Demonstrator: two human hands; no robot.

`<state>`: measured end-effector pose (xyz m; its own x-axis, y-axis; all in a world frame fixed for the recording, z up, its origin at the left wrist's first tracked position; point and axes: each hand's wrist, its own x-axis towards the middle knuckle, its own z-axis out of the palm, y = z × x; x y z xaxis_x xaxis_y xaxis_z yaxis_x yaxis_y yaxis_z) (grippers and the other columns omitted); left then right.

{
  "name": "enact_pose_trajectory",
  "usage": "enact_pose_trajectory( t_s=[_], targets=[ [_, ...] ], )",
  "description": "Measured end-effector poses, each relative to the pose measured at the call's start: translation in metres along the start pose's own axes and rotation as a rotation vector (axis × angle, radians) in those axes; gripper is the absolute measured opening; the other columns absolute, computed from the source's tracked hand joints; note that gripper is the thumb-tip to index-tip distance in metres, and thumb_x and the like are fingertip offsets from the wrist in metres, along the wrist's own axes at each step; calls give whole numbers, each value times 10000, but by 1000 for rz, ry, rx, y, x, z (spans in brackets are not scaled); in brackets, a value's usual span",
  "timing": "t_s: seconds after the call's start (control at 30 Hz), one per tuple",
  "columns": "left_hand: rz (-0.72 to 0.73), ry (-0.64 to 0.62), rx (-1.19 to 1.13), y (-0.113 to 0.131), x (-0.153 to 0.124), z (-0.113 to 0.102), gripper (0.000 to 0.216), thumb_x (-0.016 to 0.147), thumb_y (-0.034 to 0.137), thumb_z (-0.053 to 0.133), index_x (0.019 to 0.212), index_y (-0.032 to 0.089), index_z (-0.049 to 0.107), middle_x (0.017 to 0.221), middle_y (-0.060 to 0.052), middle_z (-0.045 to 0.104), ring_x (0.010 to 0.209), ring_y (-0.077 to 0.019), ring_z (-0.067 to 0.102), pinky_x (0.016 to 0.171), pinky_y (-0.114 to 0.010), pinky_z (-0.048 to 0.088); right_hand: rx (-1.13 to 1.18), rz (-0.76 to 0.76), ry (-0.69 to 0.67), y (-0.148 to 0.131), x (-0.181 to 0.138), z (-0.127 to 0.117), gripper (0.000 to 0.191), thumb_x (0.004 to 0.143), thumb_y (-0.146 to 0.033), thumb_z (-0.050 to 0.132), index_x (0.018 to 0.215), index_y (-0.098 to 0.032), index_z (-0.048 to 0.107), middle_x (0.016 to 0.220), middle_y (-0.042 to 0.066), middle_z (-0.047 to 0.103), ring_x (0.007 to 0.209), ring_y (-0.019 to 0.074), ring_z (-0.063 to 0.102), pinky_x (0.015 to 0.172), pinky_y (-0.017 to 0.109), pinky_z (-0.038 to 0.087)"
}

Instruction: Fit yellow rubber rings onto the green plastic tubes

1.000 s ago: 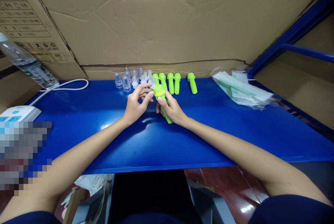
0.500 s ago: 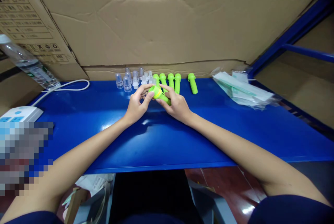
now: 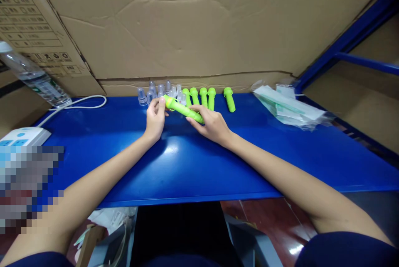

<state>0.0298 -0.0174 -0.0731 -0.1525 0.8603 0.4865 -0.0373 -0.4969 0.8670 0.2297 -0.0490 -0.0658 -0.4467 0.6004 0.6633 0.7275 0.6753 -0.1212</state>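
Between my hands is a bright green flashlight-shaped tube (image 3: 185, 111), slanting from upper left to lower right, with a yellow band near its wide end. My left hand (image 3: 156, 117) is closed round that wide end, thumb on top. The narrow end is gripped by my right hand (image 3: 212, 123), whose fingers partly cover it. Just behind, similar green tubes (image 3: 203, 97) lie side by side on the blue table (image 3: 187, 167). Several clear plastic caps (image 3: 142, 96) stand close to my left hand, some partly hidden by it.
One more green tube (image 3: 230, 99) lies apart to the right. Clear plastic bags (image 3: 289, 107) rest farther right. A water bottle (image 3: 34, 76), a white cable and a power strip (image 3: 26, 136) are at the left. Cardboard (image 3: 187, 30) walls the back.
My left hand has shifted left and turned with the wide end of the green tube. The tube has swung round, so more of its length shows. My right hand stays nearly in place.
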Motion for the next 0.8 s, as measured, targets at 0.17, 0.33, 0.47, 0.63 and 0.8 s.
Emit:
enact_pose_trajectory(
  t_s=[0.17, 0.33, 0.47, 0.63, 0.8],
  targets=[
    [12, -70, -16, 7, 0, 0, 520, 831, 675, 615, 954, 174, 543, 767, -37, 685, 637, -125, 672, 535, -217, 472, -13, 5, -7, 5, -2, 4, 396, 1024, -426, 413, 1253, -134, 552, 1131, 155, 725, 864, 247, 741, 728, 359, 595],
    [-8, -142, -27, 9, -3, 1, 492, 888, 641, 565, 1083, 192, 523, 821, -51, 712, 632, -129, 695, 515, -215, 472, -11, -78, 43, 6, -4, 6, 387, 1021, -393, 447, 1254, -105, 558, 1136, 146, 723, 851, 207, 735, 685, 306, 589],
    [-24, -174, -28, 10, -5, 2, 500, 909, 641, 532, 1148, 201, 527, 909, -72, 725, 653, -131, 704, 530, -217, 483, -31, -159, 67, 6, -5, 7, 351, 1014, -369, 473, 1248, -131, 580, 1035, 105, 730, 767, 176, 714, 603, 275, 562],
    [-17, -191, -24, 12, -6, 2, 494, 925, 635, 508, 1158, 201, 537, 943, -73, 723, 645, -119, 693, 540, -216, 483, -70, -170, 18, 6, -6, 8, 317, 1018, -371, 454, 1217, -175, 605, 918, 66, 703, 682, 148, 674, 539, 251, 521],
    [-11, -197, -21, 11, -6, 1, 443, 943, 599, 508, 1142, 204, 536, 926, -62, 723, 625, -108, 686, 535, -213, 479, -11, -126, -2, 4, -5, 6, 398, 1011, -395, 445, 1244, -92, 557, 1070, 139, 724, 734, 169, 706, 612, 275, 561]
  ],
)
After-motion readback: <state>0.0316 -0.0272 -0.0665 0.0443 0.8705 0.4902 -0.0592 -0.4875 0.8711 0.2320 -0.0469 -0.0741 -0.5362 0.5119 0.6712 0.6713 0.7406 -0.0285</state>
